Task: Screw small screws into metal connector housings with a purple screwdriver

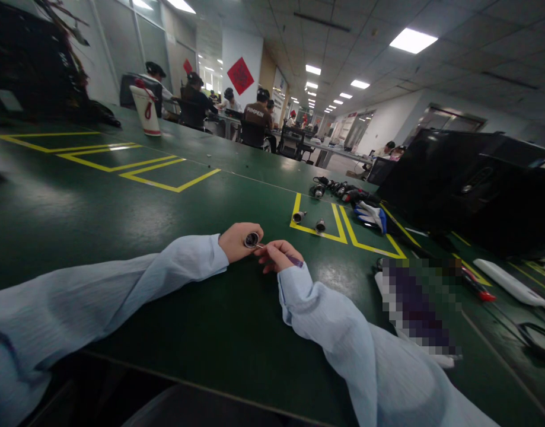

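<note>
My left hand (235,240) is closed around a round metal connector (251,240), its dark open end facing up toward me. From the right, my right hand (276,256) grips a small screwdriver (295,261) with a purple handle. The thin shaft points left and its tip meets or nearly meets the connector's side; I cannot tell which. Two similar metal connectors, one on the left (299,217) and one on the right (320,225), lie inside a yellow taped box ahead of my right hand.
Cables with metal plugs (319,190) and a blue-white glove (370,216) lie farther back. On the right are a pixelated item (418,308), a red-handled tool (477,284), a white bar (507,281) and a black case (468,190). A paper cup (146,112) stands far left. People sit beyond.
</note>
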The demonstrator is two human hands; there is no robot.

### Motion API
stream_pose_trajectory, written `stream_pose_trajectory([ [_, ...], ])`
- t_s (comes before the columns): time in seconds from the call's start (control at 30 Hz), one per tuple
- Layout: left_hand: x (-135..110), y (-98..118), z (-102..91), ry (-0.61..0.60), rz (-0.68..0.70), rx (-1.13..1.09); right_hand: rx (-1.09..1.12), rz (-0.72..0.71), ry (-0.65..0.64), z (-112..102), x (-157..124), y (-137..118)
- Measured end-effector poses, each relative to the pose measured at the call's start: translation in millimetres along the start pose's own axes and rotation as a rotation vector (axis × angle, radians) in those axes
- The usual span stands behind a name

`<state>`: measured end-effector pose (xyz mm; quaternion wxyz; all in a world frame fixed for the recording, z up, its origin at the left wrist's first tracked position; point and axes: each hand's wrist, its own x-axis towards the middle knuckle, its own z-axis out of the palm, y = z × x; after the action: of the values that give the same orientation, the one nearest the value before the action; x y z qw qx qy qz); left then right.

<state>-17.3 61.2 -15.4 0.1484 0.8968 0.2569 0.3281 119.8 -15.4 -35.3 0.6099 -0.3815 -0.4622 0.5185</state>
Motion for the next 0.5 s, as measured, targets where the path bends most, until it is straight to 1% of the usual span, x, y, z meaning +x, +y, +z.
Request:
stream_pose_trajectory([
  [0.13, -1.6, 3.0, -2.2, -0.019, 0.003, 0.044, -0.013, -0.006, 0.031, 0.7, -1.1, -2.3],
  [0.2, -1.9, 4.1, -3.0, -0.026, 0.013, 0.053, -0.045, -0.032, 0.059, 1.8, -2.3, -4.3],
  [0.37, -0.1, 5.7, -3.2, -0.095, 0.062, 0.091, -0.252, -0.116, 0.13, 3.3, -4.9, -7.8],
  [0.43, -0.2, 5.8, -2.6, -0.122, 0.081, 0.111, -0.283, -0.109, 0.132, 2.0, -4.5, -7.7],
  [0.5, -1.2, 5.6, -2.0, -0.136, 0.093, 0.121, -0.213, -0.051, 0.109, -0.3, -2.9, -6.9],
])
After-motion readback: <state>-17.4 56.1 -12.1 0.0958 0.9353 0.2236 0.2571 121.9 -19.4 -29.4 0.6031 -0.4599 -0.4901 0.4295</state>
